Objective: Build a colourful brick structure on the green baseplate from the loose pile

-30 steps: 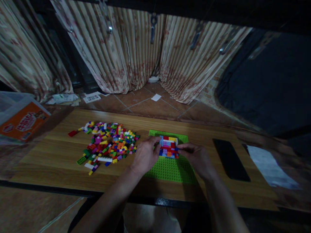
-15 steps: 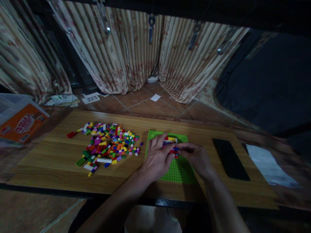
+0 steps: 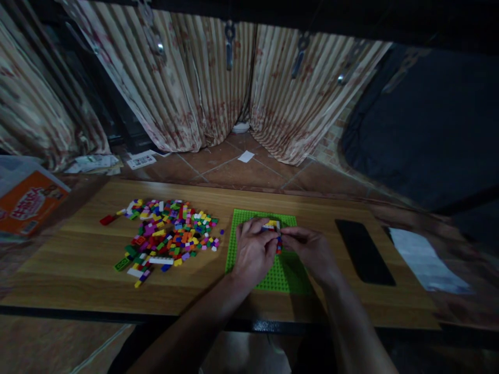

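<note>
Nothing can be read. The orange box (image 3: 28, 203) at the left edge carries white lettering, too blurred to read; the floor papers (image 3: 140, 161) are likewise illegible.

Home room: striped floral curtains (image 3: 202, 98), terracotta floor tiles (image 3: 249, 171), low wooden table (image 3: 78, 259), toy bricks (image 3: 167, 234).

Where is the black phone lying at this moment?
In the head view, the black phone lies flat on the wooden table, right of the green baseplate and the right hand, with a white sheet further right.
</note>
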Available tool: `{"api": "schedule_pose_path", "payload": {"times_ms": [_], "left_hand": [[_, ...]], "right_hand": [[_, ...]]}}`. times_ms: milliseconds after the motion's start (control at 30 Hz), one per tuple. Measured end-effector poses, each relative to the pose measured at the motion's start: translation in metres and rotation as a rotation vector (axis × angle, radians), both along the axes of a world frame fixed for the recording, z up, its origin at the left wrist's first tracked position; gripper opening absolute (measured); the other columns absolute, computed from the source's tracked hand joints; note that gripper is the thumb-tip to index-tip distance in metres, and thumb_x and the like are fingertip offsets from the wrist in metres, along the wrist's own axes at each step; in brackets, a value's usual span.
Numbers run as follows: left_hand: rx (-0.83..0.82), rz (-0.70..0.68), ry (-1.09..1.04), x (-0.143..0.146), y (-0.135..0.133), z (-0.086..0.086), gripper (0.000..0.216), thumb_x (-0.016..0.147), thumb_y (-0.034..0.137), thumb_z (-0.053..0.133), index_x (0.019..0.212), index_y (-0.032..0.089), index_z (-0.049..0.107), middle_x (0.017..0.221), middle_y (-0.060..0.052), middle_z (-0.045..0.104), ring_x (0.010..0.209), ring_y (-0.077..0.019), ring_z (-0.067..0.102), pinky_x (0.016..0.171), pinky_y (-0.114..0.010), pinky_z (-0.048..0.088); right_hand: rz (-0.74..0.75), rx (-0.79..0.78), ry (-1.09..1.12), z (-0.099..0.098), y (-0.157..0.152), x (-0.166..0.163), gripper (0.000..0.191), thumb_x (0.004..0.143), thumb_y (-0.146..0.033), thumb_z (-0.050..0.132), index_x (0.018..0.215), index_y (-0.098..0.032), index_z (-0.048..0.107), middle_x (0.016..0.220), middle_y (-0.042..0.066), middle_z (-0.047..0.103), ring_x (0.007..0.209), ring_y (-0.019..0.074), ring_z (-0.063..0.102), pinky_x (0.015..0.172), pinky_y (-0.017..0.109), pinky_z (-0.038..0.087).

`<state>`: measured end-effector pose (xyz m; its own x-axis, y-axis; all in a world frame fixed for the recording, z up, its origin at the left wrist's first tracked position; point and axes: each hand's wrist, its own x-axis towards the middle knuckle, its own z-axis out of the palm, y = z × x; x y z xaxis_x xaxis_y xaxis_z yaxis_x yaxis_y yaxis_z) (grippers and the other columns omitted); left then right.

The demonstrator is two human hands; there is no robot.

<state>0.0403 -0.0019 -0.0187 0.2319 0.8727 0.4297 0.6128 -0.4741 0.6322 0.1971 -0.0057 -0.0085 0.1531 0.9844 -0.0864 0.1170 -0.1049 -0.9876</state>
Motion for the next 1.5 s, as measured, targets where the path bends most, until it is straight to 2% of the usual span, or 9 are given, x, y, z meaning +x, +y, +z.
{"api": "schedule_pose_path", "payload": {"times_ms": [200, 500, 800, 1100, 1333, 1500], "left_hand": [[0.006, 0.003, -0.006, 0.001, 0.002, 0.002, 0.017, 0.086, 0.022, 0.059, 0.092, 0.027, 0.073, 0.119, 0.0, 0.066, 0.116, -0.0218, 0.05, 0.1, -0.044, 0.037], [-0.012, 0.005, 0.022, 0.002, -0.002, 0.007, 0.017, 0.086, 0.023, 0.057, 0.09, 0.027, 0.073, 0.113, 0.0, 0.07, 0.118, -0.0232, 0.05, 0.104, -0.051, 0.031], [0.028, 0.012, 0.085, 0.004, -0.005, 0.004, 0.017, 0.087, 0.025, 0.055, 0.09, 0.028, 0.071, 0.11, 0.001, 0.071, 0.117, -0.0231, 0.051, 0.108, -0.056, 0.022], [0.11, -0.031, 0.115, 0.002, -0.006, 0.004, 0.019, 0.09, 0.025, 0.051, 0.094, 0.028, 0.069, 0.106, 0.001, 0.073, 0.112, -0.0215, 0.056, 0.112, -0.055, 0.016], [0.086, -0.032, 0.113, 0.002, -0.006, 0.004, 0.019, 0.089, 0.024, 0.053, 0.095, 0.029, 0.07, 0.106, 0.002, 0.073, 0.11, -0.0202, 0.057, 0.114, -0.053, 0.012], [0.027, -0.032, 0.102, 0.002, -0.005, 0.008, 0.02, 0.09, 0.024, 0.051, 0.091, 0.028, 0.07, 0.102, 0.001, 0.074, 0.107, -0.0206, 0.058, 0.112, -0.054, 0.015]], "right_hand": [[-0.065, -0.045, 0.031, 0.0, 0.0, -0.004, 0.031, 0.059, -0.04, 0.08, 0.079, -0.018, 0.074, 0.072, 0.003, 0.073, 0.058, 0.0145, 0.063, 0.058, 0.029, 0.054], [-0.11, -0.05, -0.018, 0.005, -0.001, -0.008, 0.035, 0.055, -0.043, 0.081, 0.078, -0.017, 0.074, 0.072, 0.005, 0.073, 0.057, 0.0154, 0.063, 0.054, 0.029, 0.052], [-0.135, -0.101, -0.016, 0.008, -0.002, -0.009, 0.039, 0.05, -0.044, 0.083, 0.075, -0.017, 0.073, 0.068, 0.005, 0.072, 0.056, 0.0172, 0.064, 0.053, 0.029, 0.053], [-0.043, -0.091, -0.084, 0.006, -0.004, -0.006, 0.034, 0.061, -0.048, 0.077, 0.074, -0.016, 0.075, 0.065, 0.006, 0.071, 0.057, 0.0171, 0.064, 0.055, 0.03, 0.053], [0.06, -0.05, -0.213, -0.001, -0.004, 0.001, 0.027, 0.073, -0.041, 0.068, 0.084, -0.018, 0.076, 0.071, 0.004, 0.071, 0.064, 0.0172, 0.063, 0.065, 0.031, 0.052], [0.087, -0.04, -0.277, -0.002, -0.003, 0.002, 0.024, 0.076, -0.038, 0.063, 0.085, -0.019, 0.075, 0.07, 0.002, 0.07, 0.065, 0.0174, 0.062, 0.064, 0.03, 0.049]]}}
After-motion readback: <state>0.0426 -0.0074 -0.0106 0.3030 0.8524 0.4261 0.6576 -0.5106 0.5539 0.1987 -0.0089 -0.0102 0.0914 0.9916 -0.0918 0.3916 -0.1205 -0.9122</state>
